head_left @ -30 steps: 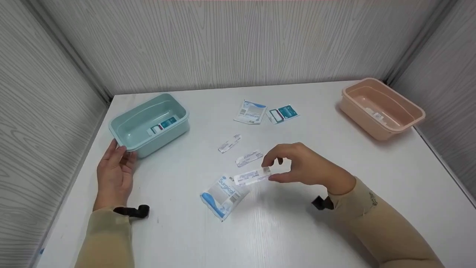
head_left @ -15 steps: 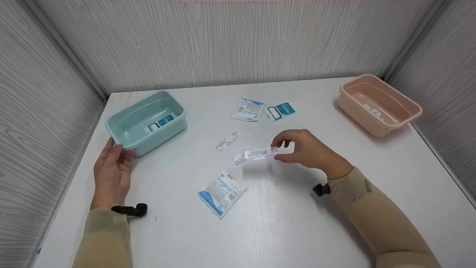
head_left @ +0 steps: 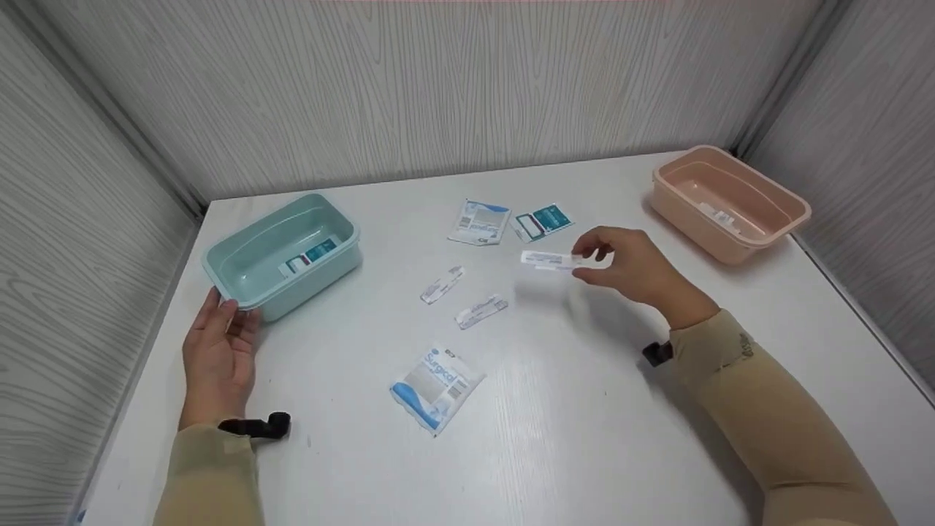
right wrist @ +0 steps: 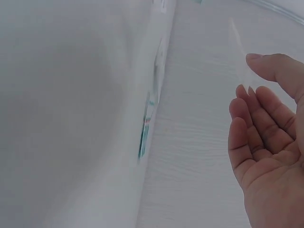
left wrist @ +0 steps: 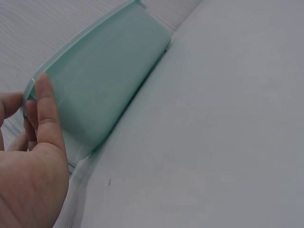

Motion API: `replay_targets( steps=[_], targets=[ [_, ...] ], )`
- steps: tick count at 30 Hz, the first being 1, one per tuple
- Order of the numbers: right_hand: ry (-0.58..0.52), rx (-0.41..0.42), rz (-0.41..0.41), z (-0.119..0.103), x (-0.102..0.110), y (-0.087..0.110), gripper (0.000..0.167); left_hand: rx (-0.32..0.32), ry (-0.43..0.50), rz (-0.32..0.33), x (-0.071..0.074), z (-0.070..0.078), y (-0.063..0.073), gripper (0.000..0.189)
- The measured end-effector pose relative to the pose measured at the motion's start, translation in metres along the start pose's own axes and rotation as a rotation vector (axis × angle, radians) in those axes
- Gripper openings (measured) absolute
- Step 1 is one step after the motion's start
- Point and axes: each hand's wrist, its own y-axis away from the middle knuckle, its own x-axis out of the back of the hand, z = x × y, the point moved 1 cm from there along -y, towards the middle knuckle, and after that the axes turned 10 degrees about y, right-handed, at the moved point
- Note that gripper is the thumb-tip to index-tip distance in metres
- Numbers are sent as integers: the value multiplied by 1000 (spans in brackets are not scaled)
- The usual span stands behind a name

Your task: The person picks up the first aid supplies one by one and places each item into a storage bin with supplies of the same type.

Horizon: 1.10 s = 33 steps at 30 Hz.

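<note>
At the left, my left hand (head_left: 219, 358) holds the near corner of a teal plastic basin (head_left: 318, 283); in the left wrist view its fingers (left wrist: 47, 114) lie against the rim and outer wall. My right hand (head_left: 635, 267) pinches one end of a wrapped adhesive bandage (head_left: 544, 260) between thumb and fingertips, raised above the table. Seen edge-on and faint, the bandage (right wrist: 237, 47) shows in the right wrist view. Two similar wrapped bandages lie on the table, the upper bandage (head_left: 443, 285) and the lower bandage (head_left: 481, 312).
A packet marked Surgical (head_left: 437, 391) lies in front. Farther back are another blue-and-white packet (head_left: 479, 222) and a teal-and-white packet (head_left: 543, 222). A pink basin (head_left: 705, 223) with small white items stands back right. A teal-and-white packet (head_left: 308, 257) lies inside the teal basin.
My right hand has carried the bandage up and to the right, away from the Surgical packet and past the loose bandages. The left hand keeps its place at the teal basin.
</note>
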Motion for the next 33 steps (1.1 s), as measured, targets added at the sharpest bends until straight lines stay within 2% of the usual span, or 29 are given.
replay_targets(
  steps=[4, 7, 13, 16, 18, 25, 33],
  targets=[
    [51, -112, 14, 22, 22, 2, 33, 8, -2, 5, 0, -3, 0, 71],
    [83, -162, 43, 39, 41, 4, 34, 7, -8, -3, -1, -3, 0, 72],
    [161, -205, 176, 77, 79, 7, 31, 23, 2, -23, -4, -2, -3, 76],
    [198, -237, 218, 96, 93, 8, 29, 24, 7, -20, -6, -1, -4, 76],
    [214, -264, 239, 108, 101, 9, 29, 22, 4, -18, -6, 0, -4, 76],
    [236, -451, 279, 138, 126, 16, 39, 15, -19, -19, -6, -5, -5, 80],
    [230, -548, 294, 157, 142, 21, 47, 18, -33, -20, -8, -13, -5, 79]
  ],
)
